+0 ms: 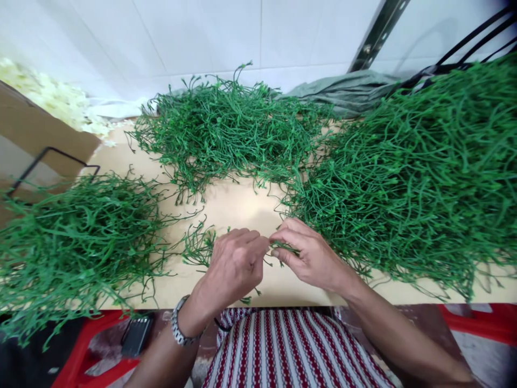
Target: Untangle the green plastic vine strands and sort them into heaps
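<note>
My left hand (pixel 237 261) is closed in a fist in front of me, knuckles up. A small bunch of green plastic flower stems (pixel 198 245) shows at its left side, and a few tips poke out below it; the fist appears to be around them, though its palm is hidden. My right hand (pixel 309 253) is right beside it, with thumb and fingers pinching green plastic stems (pixel 286 246). The fingertips of both hands nearly meet. Just beyond the right hand lies a large heap of the same stems (pixel 412 188).
Another heap of stems (pixel 234 124) lies at the back of the table (pixel 238 202), and one more heap (pixel 81 231) at the left hangs over the front edge. Behind it stand a cardboard box (pixel 44 124) and cream flowers (pixel 52 91). Red stools (pixel 86 345) are below.
</note>
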Motion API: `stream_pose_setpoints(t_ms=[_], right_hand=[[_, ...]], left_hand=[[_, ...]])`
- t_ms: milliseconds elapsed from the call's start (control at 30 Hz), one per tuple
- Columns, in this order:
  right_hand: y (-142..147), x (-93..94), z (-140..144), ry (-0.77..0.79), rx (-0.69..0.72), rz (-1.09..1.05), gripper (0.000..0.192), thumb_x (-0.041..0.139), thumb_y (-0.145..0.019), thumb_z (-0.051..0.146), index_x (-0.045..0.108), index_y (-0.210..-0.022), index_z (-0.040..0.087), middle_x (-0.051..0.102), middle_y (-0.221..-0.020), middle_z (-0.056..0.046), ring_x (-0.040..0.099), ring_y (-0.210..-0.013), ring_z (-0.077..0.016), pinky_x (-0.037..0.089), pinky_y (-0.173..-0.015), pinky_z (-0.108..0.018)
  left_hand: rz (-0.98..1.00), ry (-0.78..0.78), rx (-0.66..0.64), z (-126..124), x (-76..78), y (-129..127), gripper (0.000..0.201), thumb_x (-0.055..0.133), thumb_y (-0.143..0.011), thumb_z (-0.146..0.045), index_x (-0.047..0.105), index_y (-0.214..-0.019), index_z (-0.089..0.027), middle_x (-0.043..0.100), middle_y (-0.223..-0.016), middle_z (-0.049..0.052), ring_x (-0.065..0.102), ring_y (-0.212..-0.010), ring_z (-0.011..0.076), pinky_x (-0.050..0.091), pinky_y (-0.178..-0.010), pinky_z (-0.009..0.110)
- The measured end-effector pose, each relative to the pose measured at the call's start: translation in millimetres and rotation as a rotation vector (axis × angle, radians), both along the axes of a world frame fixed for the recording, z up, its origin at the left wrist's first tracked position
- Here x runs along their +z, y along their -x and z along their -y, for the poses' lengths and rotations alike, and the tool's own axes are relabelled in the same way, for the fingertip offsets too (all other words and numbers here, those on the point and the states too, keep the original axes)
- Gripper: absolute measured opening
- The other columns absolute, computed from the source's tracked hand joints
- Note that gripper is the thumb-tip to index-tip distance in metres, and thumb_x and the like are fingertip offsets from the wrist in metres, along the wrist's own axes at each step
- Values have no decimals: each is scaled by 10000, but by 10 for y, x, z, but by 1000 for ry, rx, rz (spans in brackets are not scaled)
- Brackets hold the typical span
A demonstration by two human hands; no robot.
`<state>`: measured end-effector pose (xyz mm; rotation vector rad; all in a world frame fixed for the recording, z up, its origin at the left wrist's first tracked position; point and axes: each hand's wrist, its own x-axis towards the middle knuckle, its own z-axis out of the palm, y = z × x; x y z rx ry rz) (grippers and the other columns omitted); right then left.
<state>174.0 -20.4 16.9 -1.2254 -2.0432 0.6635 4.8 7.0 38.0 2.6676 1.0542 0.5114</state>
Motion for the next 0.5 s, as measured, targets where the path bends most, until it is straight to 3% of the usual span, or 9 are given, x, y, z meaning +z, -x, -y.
stream_pose_setpoints(t_ms=[167,300,500], right_hand=[[-43,4,-7,68,43,-63,67,501,-828,160,528,-890,161,532,-849,-48,491,-818,-152,394,-710,-268],[-41,-29,35,138,32,-59,61,451,-864,170,512,-862,170,514,-701,9,483,-648,-104,347,-577,-211],[-63,-5,158,67,65,-32,136,437,-866,174,544,-787,148,480,-614,17,433,-551,-88,310,-527,-216]], left_hand=[[12,-30,-54,-30,8,-13,222,401,-740,-53,488,-569,-165,424,-504,-10,369,-506,117,254,-499,258],[0,-43,-92,-50,5,-8,228,396,-739,-46,485,-564,-161,430,-512,-6,363,-515,118,259,-507,262],[-42,-30,-260,-37,42,91,242,382,-712,1,531,-596,-152,450,-514,-8,363,-518,117,273,-504,266]])
